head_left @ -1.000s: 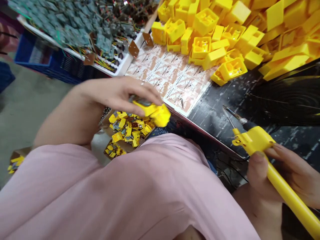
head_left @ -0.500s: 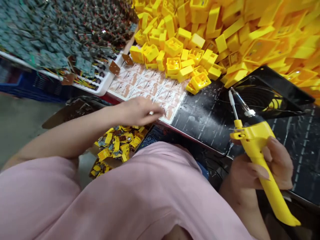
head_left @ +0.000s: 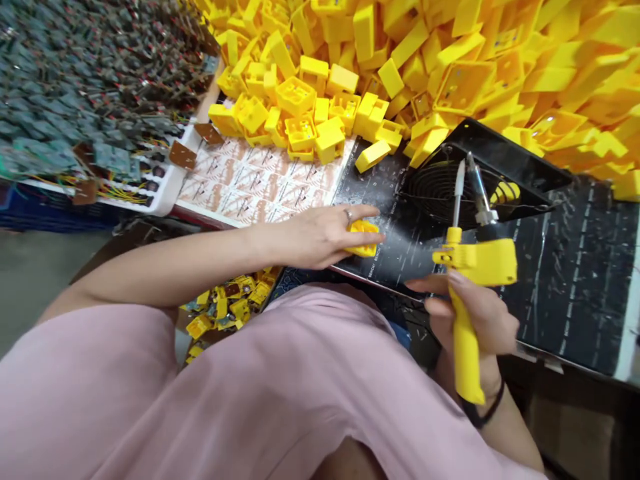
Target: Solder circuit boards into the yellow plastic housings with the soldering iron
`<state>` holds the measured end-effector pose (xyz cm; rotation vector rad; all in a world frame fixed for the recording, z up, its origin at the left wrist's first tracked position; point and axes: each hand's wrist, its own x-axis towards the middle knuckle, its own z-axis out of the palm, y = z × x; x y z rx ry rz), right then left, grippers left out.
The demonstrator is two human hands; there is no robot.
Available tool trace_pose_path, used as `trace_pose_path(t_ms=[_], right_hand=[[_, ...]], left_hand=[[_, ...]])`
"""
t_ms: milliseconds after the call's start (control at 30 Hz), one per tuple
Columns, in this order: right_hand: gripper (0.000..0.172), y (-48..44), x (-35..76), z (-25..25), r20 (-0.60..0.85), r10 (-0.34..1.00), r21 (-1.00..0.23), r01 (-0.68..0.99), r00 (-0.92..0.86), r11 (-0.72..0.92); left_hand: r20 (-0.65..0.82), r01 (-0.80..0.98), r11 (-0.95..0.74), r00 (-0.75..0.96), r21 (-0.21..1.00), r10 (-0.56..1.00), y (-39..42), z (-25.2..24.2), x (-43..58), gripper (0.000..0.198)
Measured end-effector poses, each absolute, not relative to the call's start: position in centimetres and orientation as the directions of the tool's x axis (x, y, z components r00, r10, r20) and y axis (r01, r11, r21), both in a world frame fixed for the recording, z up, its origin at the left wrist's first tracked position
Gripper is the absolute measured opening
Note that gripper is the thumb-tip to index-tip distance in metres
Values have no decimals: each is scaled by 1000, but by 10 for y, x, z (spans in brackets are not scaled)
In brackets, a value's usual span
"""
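Observation:
My left hand (head_left: 320, 235) is closed around a small yellow plastic housing (head_left: 364, 240) at the front of the black bench mat (head_left: 400, 257). Its thumb and fingers lie along the sides of the housing, whose open face is partly covered. In my right hand (head_left: 483, 317) is a yellow soldering gun (head_left: 465, 340), held by the handle. The gun's metal tip (head_left: 477, 190) and thin feed tube (head_left: 459, 190) point away from me, over a black fan with a wire guard (head_left: 437, 187).
A large heap of yellow housings (head_left: 300, 93) spreads across the back. To the left, a white tray (head_left: 173, 190) holds many wired circuit boards (head_left: 60, 100). Printed sheets (head_left: 260, 177) lie beside the mat. Below the bench edge is a box of filled yellow housings (head_left: 225, 303).
My left hand has moved right from the printed sheets to the mat and now grips a yellow housing. The soldering gun has turned more upright and shifted left in view, as has the whole scene.

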<state>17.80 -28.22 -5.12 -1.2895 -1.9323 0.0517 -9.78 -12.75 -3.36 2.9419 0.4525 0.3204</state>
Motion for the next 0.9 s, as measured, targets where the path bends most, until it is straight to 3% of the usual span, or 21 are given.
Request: trace_pose_path(t_ms=[133, 233, 367, 467, 567, 667, 800, 900], right_hand=[[29, -256, 151, -43, 562, 766, -428, 683, -312, 592], [50, -245, 128, -50, 513, 781, -470, 645, -355, 602], [40, -240, 117, -63, 503, 809, -478, 681, -305, 554], [46, -236, 118, -65, 542, 801, -425, 741, -253, 521], [49, -232, 123, -64, 538, 781, -357, 755, -317, 551], [48, -232, 128, -64, 489, 790, -339, 754, -370, 563], [41, -237, 135, -67, 465, 817, -386, 752, -342, 534], [45, -240, 138, -67, 518, 782, -374, 731, -346, 571]], left_hand=[[292, 356, -875, 842, 329, 453, -150, -48, -119, 70], [294, 391, -854, 819, 344, 493, -152, -47, -124, 71], [87, 542, -804, 814, 243, 575, -143, -31, -131, 71], [-43, 744, -667, 669, 39, 742, -140, -17, -133, 62], [-112, 808, -585, 576, -71, 810, -146, -6, -132, 74], [-182, 759, -651, 645, 35, 742, -146, 2, -141, 78], [-56, 504, -819, 859, 276, 510, -127, 5, -160, 67], [-86, 334, -893, 942, 302, 323, -119, 4, -159, 60]])
